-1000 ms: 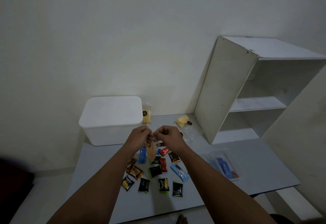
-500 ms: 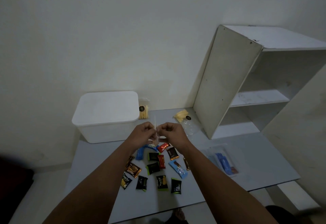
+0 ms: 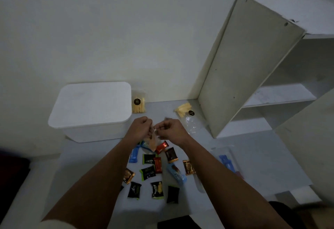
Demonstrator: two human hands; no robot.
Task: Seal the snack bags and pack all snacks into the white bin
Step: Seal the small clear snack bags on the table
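Clear snack bag (image 3: 153, 141) with orange snacks hangs; left hand (image 3: 140, 128), right hand (image 3: 169, 128) fingers pinching its top edge.

**Snack bags, loose snacks and the white bin**

I see the white bin (image 3: 90, 109) at the back left of the tabletop (image 3: 253, 160), its white lid on. Both my hands pinch the top edge of a clear snack bag (image 3: 153, 141) of pale orange pieces, which hangs between them above the tabletop. A second clear bag of yellow sticks (image 3: 138, 102) with a dark round sticker stands against the wall just beside the bin's right side. A third bag of yellow sticks (image 3: 186, 112) lies flat further right, its clear end loose. Small wrapped snacks (image 3: 155, 171) in black, red, blue and brown lie scattered flat in front of me, none in the bin
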